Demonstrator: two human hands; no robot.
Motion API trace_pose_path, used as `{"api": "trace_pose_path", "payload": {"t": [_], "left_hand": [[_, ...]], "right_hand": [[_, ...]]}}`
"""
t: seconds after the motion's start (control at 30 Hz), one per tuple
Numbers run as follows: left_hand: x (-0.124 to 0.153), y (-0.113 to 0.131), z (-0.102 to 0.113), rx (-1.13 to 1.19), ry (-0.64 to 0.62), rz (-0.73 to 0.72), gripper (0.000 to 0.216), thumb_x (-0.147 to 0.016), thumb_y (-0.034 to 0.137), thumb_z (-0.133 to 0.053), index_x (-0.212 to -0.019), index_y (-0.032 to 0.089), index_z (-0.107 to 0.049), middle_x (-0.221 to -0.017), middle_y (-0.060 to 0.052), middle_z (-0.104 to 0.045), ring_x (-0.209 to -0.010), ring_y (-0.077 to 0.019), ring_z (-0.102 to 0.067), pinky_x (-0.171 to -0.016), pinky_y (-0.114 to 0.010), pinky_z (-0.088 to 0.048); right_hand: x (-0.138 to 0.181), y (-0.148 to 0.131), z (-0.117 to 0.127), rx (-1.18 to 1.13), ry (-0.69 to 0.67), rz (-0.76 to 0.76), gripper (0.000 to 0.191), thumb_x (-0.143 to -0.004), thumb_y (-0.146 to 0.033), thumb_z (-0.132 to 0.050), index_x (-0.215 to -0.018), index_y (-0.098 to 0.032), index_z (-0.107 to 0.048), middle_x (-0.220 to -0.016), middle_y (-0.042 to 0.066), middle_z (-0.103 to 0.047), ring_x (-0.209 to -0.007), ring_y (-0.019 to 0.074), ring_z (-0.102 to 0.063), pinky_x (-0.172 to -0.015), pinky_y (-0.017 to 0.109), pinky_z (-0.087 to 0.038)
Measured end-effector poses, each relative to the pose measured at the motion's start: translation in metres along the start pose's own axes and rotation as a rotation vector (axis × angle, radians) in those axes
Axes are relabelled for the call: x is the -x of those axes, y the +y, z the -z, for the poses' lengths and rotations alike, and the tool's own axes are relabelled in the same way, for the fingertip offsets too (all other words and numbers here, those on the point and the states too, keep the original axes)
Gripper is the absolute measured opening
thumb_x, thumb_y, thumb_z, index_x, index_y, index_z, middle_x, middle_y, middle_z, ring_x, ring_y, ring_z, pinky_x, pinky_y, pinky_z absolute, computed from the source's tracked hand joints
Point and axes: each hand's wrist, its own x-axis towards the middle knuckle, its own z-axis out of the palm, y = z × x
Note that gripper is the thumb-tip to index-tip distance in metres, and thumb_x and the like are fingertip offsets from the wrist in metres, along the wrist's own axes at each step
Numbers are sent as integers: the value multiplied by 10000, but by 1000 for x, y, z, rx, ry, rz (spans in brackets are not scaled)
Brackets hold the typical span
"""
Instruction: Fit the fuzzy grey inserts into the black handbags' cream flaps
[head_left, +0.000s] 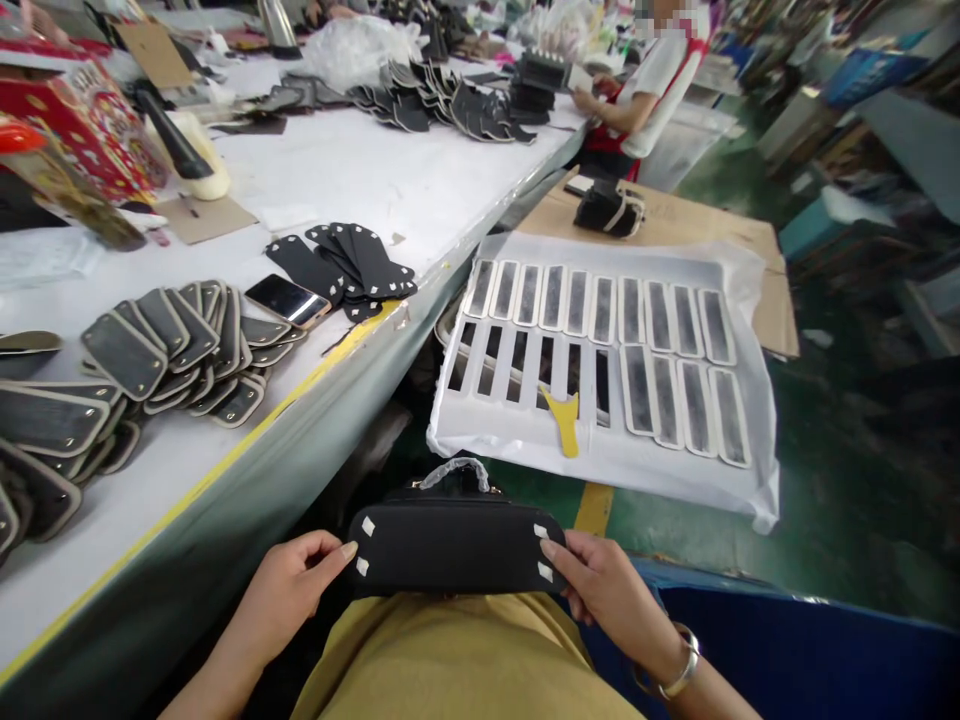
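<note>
A long black panel [454,550] with rounded corners and small white patches at its ends lies across my lap. My left hand [292,585] pinches its left end between thumb and fingers. At the opposite end, my right hand [600,580] grips the panel with the thumb on top. Just behind the panel shows part of a black bag with a plastic-wrapped handle [457,466]. On the table to the left lies a fanned pile of similar black panels [360,255], also with white patches.
Light-edged dark pieces [172,330] are heaped on the white table beside a phone [289,300]. At right, a white-covered board [510,440] holds rows of framed strips and a yellow Y-shaped tool [564,420]. A co-worker [637,110] stands beyond, near a small black bag [609,207].
</note>
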Motion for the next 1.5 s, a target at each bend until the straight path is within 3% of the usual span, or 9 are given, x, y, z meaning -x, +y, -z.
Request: {"api": "trace_pose_path", "payload": {"t": [0.33,0.53,0.73,0.87,0.93,1.03,1.1,1.2,1.5], "left_hand": [[0,4,-3,0,38,-45,401,-734,567,-527,-619,182,-519,-402,73,-387,-400,-103,-375,-424,-199,-272],[-1,10,-1,-152,62,-131,350,-766,484,-508,-587,184,-501,-431,62,-410,-440,-105,-397,-467,-210,-284],[1,7,0,-426,182,-335,273,-806,398,-462,-618,200,-480,-601,27,-521,-589,-144,-501,-569,-240,-366],[8,13,-10,-609,411,-654,56,-797,207,-461,-753,188,-489,-1003,-91,-581,-959,-232,-543,-852,-366,-417],[10,23,-22,-625,349,-900,84,-786,124,-449,-802,180,-509,-1219,-124,-513,-1173,-258,-446,-993,-429,-347],[6,39,-41,-662,81,-1128,81,-784,195,-542,-862,175,-531,-1376,-131,-407,-1308,-271,-311,-1075,-463,-273],[-1,47,-52,-705,-23,-1162,254,-736,342,-649,-877,168,-529,-1393,-160,-391,-1308,-294,-315,-1082,-485,-264],[-13,50,-59,-719,-57,-1148,416,-654,463,-721,-866,172,-513,-1348,-176,-451,-1260,-295,-392,-1062,-491,-301],[-20,46,-61,-644,3,-1139,469,-572,435,-787,-815,182,-475,-1259,-178,-530,-1182,-306,-479,-995,-511,-389]], "right_hand": [[-3,9,-4,44,48,37,392,-804,-555,-455,-639,-199,-448,-445,-58,-468,-381,95,-488,-371,191,-349],[-1,12,-5,111,83,101,399,-830,-542,-435,-632,-196,-458,-446,-47,-492,-391,100,-516,-412,201,-375],[2,11,-7,148,110,127,406,-836,-536,-424,-617,-196,-462,-420,-37,-504,-380,104,-520,-419,202,-381],[3,10,-9,156,116,133,401,-834,-530,-423,-608,-200,-455,-416,-35,-510,-374,106,-518,-402,199,-378],[3,10,-9,165,126,126,398,-830,-523,-432,-596,-202,-446,-406,-34,-506,-370,108,-515,-392,196,-375],[3,10,-10,164,133,116,395,-827,-517,-442,-586,-204,-434,-399,-36,-501,-368,112,-515,-383,196,-373],[2,12,-10,145,132,119,393,-828,-517,-442,-590,-205,-431,-411,-38,-505,-373,113,-521,-385,196,-375],[0,16,-10,149,140,147,391,-839,-516,-433,-603,-204,-432,-418,-45,-501,-381,112,-529,-408,199,-377],[25,-6,-1,237,89,367,381,-877,-465,-408,-598,-206,-409,-456,-51,-482,-415,93,-502,-470,207,-358]]}}
